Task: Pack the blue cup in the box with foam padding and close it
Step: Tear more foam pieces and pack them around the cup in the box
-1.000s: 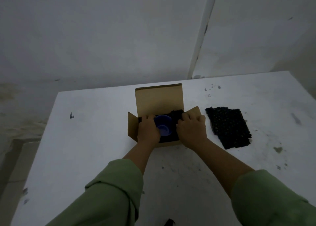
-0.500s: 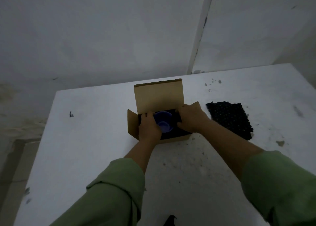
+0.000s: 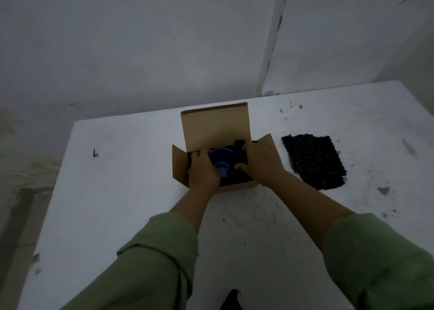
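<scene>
An open cardboard box [image 3: 215,126] stands mid-table with its lid flap upright at the back. Inside it the blue cup [image 3: 220,160] sits upright, its mouth facing up, with black foam [image 3: 239,145] around it. My left hand [image 3: 203,170] rests over the box's left side, fingers against the cup and the foam. On the box's right side, my right hand [image 3: 259,160] has its fingers curled on the black foam next to the cup. Both hands hide much of the box's inside.
A loose sheet of black foam [image 3: 313,160] lies flat on the white table [image 3: 117,192] right of the box. A small dark object [image 3: 232,300] shows at the table's near edge. The wall stands close behind the table.
My right hand has shifted a little toward the box's right rear corner, pressing on the foam there. The left hand stays at the cup's left side.
</scene>
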